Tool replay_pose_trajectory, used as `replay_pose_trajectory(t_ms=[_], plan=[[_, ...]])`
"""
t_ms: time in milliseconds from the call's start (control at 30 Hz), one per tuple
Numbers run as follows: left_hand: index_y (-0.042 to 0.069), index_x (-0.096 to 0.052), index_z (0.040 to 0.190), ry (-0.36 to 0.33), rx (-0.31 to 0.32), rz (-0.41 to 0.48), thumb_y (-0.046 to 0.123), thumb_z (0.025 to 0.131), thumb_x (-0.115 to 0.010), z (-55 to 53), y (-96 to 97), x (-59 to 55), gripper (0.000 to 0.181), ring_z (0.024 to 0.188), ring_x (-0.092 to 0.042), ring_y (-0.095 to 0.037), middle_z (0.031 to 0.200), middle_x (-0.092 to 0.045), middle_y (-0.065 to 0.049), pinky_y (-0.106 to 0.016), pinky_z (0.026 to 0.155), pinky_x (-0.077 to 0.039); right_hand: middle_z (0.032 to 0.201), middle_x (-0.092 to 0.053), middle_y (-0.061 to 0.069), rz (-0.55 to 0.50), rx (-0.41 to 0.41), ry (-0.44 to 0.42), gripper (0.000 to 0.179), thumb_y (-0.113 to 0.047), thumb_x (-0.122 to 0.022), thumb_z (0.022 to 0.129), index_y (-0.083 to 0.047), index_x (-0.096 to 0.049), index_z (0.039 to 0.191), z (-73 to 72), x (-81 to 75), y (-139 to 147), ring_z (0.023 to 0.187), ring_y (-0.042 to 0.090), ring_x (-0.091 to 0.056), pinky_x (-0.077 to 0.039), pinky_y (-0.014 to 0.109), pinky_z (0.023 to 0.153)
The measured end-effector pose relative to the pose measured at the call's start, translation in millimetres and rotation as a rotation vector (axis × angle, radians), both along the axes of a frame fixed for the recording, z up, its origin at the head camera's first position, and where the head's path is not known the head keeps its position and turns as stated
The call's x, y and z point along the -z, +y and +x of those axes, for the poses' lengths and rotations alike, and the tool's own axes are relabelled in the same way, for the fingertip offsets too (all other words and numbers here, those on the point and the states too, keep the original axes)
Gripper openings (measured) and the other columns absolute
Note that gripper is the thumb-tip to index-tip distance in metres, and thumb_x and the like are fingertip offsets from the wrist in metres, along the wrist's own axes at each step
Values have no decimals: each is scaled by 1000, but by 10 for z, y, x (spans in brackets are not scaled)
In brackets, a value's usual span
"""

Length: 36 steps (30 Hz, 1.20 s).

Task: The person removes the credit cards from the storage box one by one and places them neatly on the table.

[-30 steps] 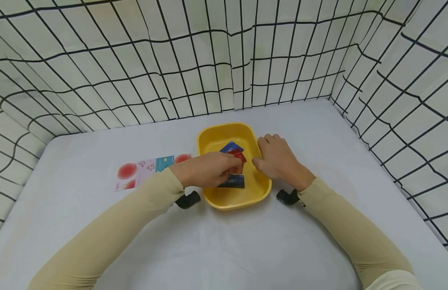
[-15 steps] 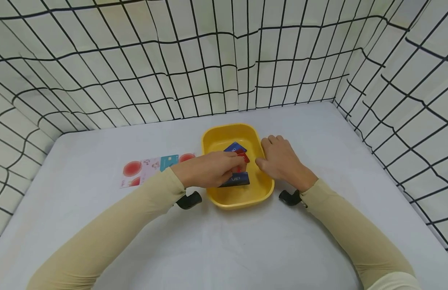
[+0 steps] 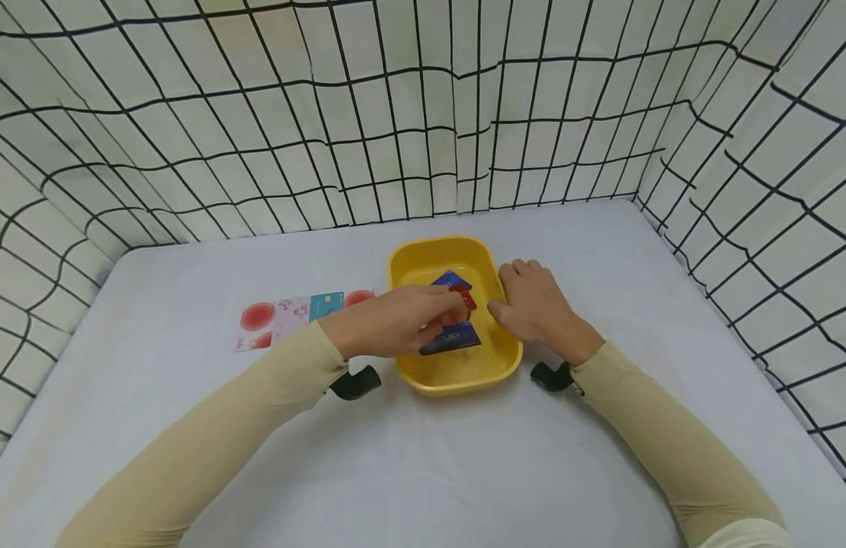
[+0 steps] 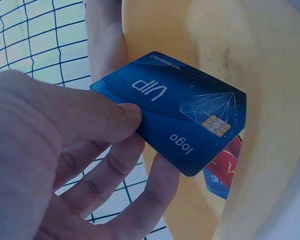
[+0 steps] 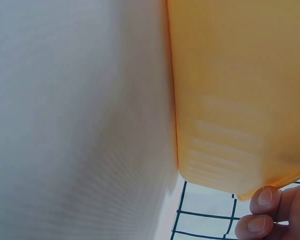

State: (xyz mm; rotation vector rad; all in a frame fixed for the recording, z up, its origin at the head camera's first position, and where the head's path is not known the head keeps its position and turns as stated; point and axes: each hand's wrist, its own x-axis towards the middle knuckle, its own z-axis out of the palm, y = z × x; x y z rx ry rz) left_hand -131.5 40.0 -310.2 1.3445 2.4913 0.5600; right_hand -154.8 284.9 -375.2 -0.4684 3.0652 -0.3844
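Note:
My left hand (image 3: 402, 320) reaches over a yellow plastic tub (image 3: 457, 387) and pinches a dark blue VIP card (image 4: 177, 112) between thumb and fingers. That card is tilted and bears a gold chip and a printed diamond. Beneath it, inside the tub, lie a red card (image 3: 469, 297) and another blue card (image 3: 453, 278), both partly covered. My right hand (image 3: 532, 301) grips the tub's right rim, thumb at the rim and fingers along the outside. Two of its fingertips (image 5: 258, 225) show beside the tub's wall in the right wrist view.
Left of the tub, a row of flat cards lies on the white table: pink ones with red circles (image 3: 257, 316) and a teal one with a chip (image 3: 325, 305). My left forearm covers part of the row. A black wire grid (image 3: 395, 137) encloses the table's back and sides.
The VIP card has tilted and turned in my left fingers, its right end swinging upward in the head view. My right hand keeps its place on the rim. The whole head view has shifted slightly.

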Motion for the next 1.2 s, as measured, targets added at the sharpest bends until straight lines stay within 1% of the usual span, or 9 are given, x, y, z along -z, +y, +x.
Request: replay_pose_trajectory(t_ms=[100,167,300,400,567,767,933,1200], plan=[[11,-64,123,8,-11,20,-2,97,-60,22,-41,-26,28,111,-66,-16,120,-72,-2,-30,102,-58,100,-57,15,3,-2,0,45,-30,-49,90,3,-59,119,5,-7,-11,95,32,-48,-40,42,85],[11,-64,123,1,-29,26,-1,97,-61,34,-64,-47,29,111,-66,-16,120,-72,-2,-30,101,-58,101,-57,15,5,-3,3,45,-30,-50,91,4,-59,120,11,-14,-16,95,32,-48,-40,42,85],[12,-64,125,-6,-68,12,2,99,-62,54,-103,-86,28,110,-64,-16,120,-70,-2,-31,100,-58,100,-57,15,8,-7,4,43,-29,-50,91,4,-59,118,16,-17,-9,95,33,-48,-40,43,85],[12,-64,125,0,-93,9,3,99,-63,65,-131,-112,27,108,-63,-16,119,-70,-2,-32,99,-58,100,-57,15,8,-4,-1,42,-29,-50,91,3,-59,117,19,-12,-8,96,33,-48,-40,43,85],[11,-65,122,9,-111,62,3,98,-65,80,-191,-159,26,108,-65,-16,117,-70,-2,-32,99,-58,101,-56,15,7,9,-9,43,-29,-50,90,3,-58,118,22,-7,-15,97,33,-47,-40,43,86],[10,-65,121,-5,-133,130,1,97,-65,94,-271,-199,26,105,-66,-17,116,-72,-3,-31,94,-60,99,-55,14,6,10,-13,42,-29,-50,91,3,-58,118,21,-4,-23,96,32,-47,-39,42,84],[11,-64,122,-24,-148,160,3,97,-66,98,-331,-211,26,102,-63,-16,113,-71,-2,-29,87,-60,99,-56,14,7,13,-11,42,-29,-51,91,3,-58,118,21,-3,-24,96,32,-47,-39,42,84],[10,-63,123,-38,-170,175,4,96,-68,122,-389,-185,28,101,-63,-16,112,-71,-2,-28,84,-61,95,-52,13,16,14,-9,37,-28,-50,91,1,-57,112,28,-10,-31,94,32,-46,-36,41,82]])
